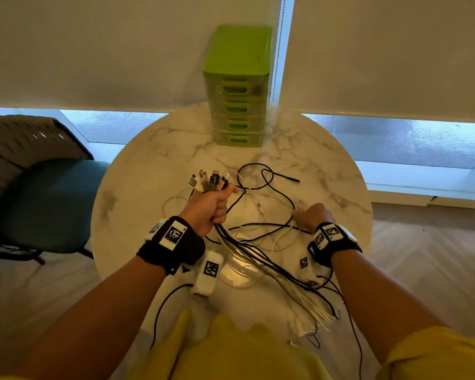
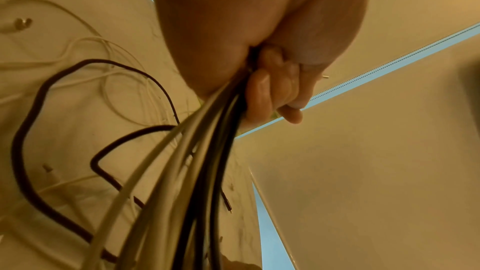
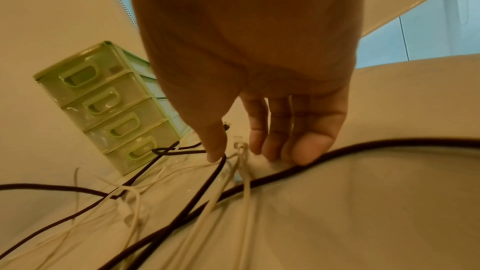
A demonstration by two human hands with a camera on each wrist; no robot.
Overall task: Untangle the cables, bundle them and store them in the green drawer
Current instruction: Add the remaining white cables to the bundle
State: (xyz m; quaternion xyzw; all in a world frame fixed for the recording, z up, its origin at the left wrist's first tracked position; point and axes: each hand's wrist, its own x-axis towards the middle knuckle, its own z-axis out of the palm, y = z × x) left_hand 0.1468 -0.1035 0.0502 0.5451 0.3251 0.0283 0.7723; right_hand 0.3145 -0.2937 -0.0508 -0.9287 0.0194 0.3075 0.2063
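My left hand [image 1: 207, 205] grips the cables [image 1: 261, 259] below their plugs, mid-table; the limp, light tails drape off the near edge. My right hand [image 1: 311, 215], fingers relaxed, reaches for a loose plug [image 3: 239, 145], the firmest hold.

No readable text anywhere.
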